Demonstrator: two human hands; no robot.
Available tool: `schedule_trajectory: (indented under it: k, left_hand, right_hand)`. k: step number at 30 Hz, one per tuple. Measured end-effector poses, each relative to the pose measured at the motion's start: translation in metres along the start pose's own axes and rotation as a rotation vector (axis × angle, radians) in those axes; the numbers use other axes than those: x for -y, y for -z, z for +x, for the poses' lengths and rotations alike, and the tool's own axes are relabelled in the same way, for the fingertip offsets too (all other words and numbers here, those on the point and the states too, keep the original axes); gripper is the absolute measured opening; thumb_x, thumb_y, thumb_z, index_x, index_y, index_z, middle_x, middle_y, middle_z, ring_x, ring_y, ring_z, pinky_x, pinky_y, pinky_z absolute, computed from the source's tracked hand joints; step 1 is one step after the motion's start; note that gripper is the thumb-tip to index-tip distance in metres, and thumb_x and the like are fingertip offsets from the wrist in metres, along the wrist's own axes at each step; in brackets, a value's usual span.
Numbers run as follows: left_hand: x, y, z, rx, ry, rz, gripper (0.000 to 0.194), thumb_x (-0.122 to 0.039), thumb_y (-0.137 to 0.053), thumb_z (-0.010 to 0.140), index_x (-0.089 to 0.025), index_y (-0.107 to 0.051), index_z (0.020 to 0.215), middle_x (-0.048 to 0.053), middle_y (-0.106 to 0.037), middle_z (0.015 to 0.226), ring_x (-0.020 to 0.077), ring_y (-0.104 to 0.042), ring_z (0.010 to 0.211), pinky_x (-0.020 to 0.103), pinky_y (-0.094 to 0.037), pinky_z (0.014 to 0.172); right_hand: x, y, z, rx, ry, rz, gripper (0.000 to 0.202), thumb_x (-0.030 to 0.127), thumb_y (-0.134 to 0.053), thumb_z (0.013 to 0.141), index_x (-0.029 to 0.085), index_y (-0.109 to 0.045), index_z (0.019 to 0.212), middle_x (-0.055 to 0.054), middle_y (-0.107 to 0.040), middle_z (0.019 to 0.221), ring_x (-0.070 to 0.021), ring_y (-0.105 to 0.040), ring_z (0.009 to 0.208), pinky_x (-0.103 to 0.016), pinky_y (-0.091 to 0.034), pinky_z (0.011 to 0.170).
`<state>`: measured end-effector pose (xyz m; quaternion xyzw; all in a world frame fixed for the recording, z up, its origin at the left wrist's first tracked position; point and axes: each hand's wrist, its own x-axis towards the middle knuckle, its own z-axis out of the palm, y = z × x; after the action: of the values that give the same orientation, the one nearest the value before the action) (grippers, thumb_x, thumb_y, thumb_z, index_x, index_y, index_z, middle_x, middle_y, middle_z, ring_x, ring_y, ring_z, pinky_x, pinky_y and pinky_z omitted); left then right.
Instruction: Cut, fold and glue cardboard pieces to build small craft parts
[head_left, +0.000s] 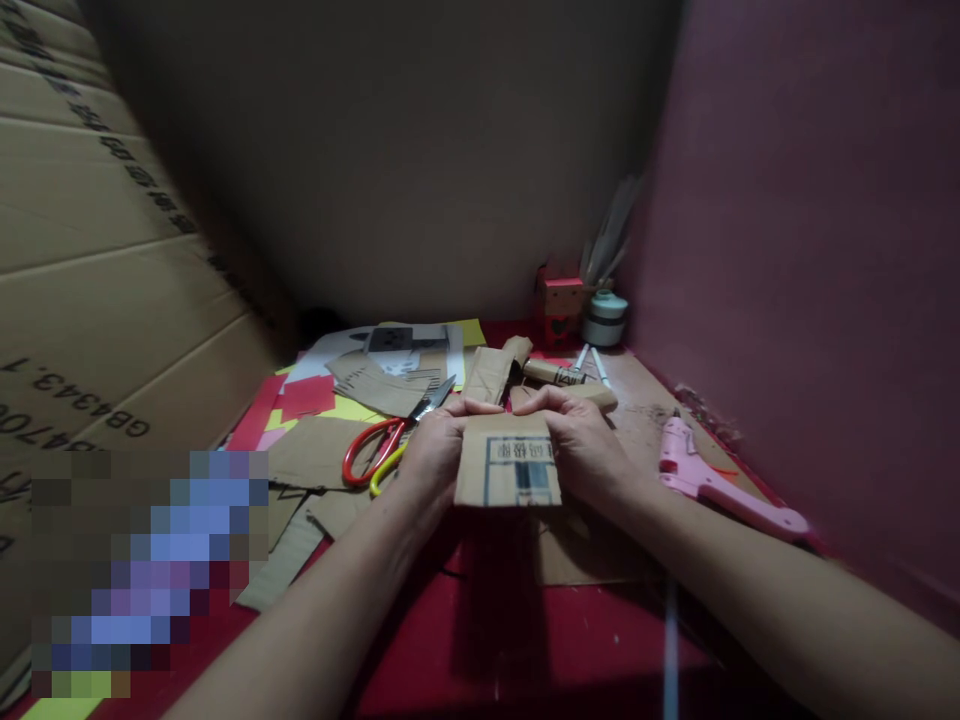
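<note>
A small brown cardboard piece (507, 462) with dark printed characters is held up in front of me, above the red table. My left hand (439, 440) grips its left edge, thumb along the top. On the opposite edge my right hand (589, 440) is closed the same way, and the two thumbs almost meet. The fingers behind the cardboard are hidden. Just left of my left hand lie scissors (373, 450) with red and yellow handles, blades pointing away. A pink glue gun (724, 490) rests to the right of my right hand.
Cardboard scraps (311, 450) and coloured paper (307, 397) cover the left side. Behind my hands are a folded cardboard piece (487, 372), a red box figure (562, 310) and a pale jar (604, 318). A large carton (112, 250) stands left; a purple wall (810, 250) borders the right.
</note>
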<state>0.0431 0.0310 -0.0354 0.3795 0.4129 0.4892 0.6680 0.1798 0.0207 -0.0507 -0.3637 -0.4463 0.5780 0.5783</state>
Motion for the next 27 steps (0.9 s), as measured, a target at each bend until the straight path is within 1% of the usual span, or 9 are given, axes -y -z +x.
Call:
schedule_trajectory:
  k: [2,5,7,9,12,14,18,22,27]
  left_hand:
    - [-0.005,0.003,-0.004,0.005,-0.012,0.023,0.016,-0.002,-0.061,0.052,-0.014,-0.064,0.062,0.002,-0.064,0.063,0.0152,-0.06,0.055,0.029,-0.048,0.056]
    - [-0.012,0.012,-0.004,0.13,-0.029,0.02,0.022,-0.002,-0.059,0.049,-0.012,-0.069,0.066,0.005,-0.067,0.075,0.0169,-0.062,0.064,0.028,-0.048,0.06]
    - [-0.015,0.019,-0.002,0.211,-0.008,-0.019,0.028,-0.01,-0.059,0.055,-0.012,-0.071,0.081,0.007,-0.068,0.081,0.018,-0.062,0.068,0.027,-0.046,0.058]
    - [-0.015,0.023,0.001,0.244,0.023,-0.051,0.029,-0.024,-0.061,0.066,-0.013,-0.069,0.092,0.008,-0.068,0.083,0.0188,-0.061,0.068,0.028,-0.045,0.057]
    - [-0.011,0.024,0.003,0.232,0.043,-0.024,0.034,-0.04,-0.062,0.073,-0.012,-0.068,0.091,0.01,-0.068,0.079,0.019,-0.061,0.068,0.029,-0.045,0.062]
    - [-0.008,0.022,0.003,0.219,0.064,0.029,0.034,-0.039,-0.066,0.071,-0.011,-0.068,0.089,0.01,-0.068,0.076,0.0179,-0.06,0.065,0.028,-0.045,0.061]
    - [-0.007,0.021,0.0,0.203,0.119,0.146,0.033,-0.043,-0.066,0.072,-0.013,-0.069,0.087,0.007,-0.067,0.069,0.0144,-0.056,0.055,0.023,-0.04,0.049]
    - [-0.009,0.02,-0.003,0.203,0.071,0.198,0.029,-0.041,-0.068,0.07,-0.013,-0.07,0.077,0.006,-0.068,0.068,0.016,-0.059,0.059,0.026,-0.044,0.056]
    - [-0.008,0.019,-0.002,0.13,-0.057,0.298,0.025,-0.037,-0.071,0.067,-0.012,-0.068,0.065,0.006,-0.067,0.062,0.0174,-0.06,0.06,0.028,-0.044,0.062]
  right_hand:
    - [-0.001,0.001,0.0,0.014,0.022,-0.01,0.012,0.009,-0.054,0.061,0.019,-0.058,0.065,0.003,-0.054,0.056,-0.0091,-0.048,0.048,-0.023,-0.037,0.047]
    - [0.0,0.005,0.0,0.047,0.082,-0.047,0.012,0.01,-0.053,0.064,0.02,-0.059,0.068,0.003,-0.056,0.062,-0.0108,-0.051,0.054,-0.026,-0.04,0.053]
    - [0.002,0.007,0.0,0.058,0.119,-0.066,0.012,0.011,-0.051,0.067,0.021,-0.058,0.069,0.002,-0.058,0.066,-0.0125,-0.054,0.06,-0.028,-0.042,0.057]
    - [0.005,0.008,0.0,0.066,0.161,-0.092,0.014,0.01,-0.05,0.067,0.021,-0.058,0.068,0.001,-0.06,0.07,-0.0141,-0.056,0.067,-0.03,-0.044,0.063]
    - [0.007,0.008,-0.001,0.073,0.255,-0.191,0.018,0.008,-0.048,0.066,0.022,-0.059,0.067,0.002,-0.061,0.073,-0.0151,-0.055,0.074,-0.032,-0.043,0.072]
    - [0.005,0.008,-0.002,0.063,0.328,-0.299,0.021,0.007,-0.046,0.066,0.023,-0.06,0.067,0.002,-0.06,0.071,-0.0152,-0.054,0.074,-0.032,-0.042,0.074]
    - [0.001,0.01,-0.003,0.046,0.414,-0.455,0.024,0.007,-0.042,0.066,0.024,-0.06,0.068,0.002,-0.057,0.069,-0.0156,-0.051,0.071,-0.032,-0.041,0.07]
    - [0.0,0.009,-0.003,0.042,0.343,-0.414,0.022,0.007,-0.042,0.065,0.023,-0.058,0.068,0.002,-0.056,0.07,-0.0148,-0.05,0.069,-0.029,-0.04,0.065]
    - [0.004,0.006,-0.004,0.041,0.256,-0.334,0.019,0.008,-0.044,0.063,0.022,-0.058,0.066,0.002,-0.056,0.068,-0.0147,-0.05,0.069,-0.029,-0.04,0.065]
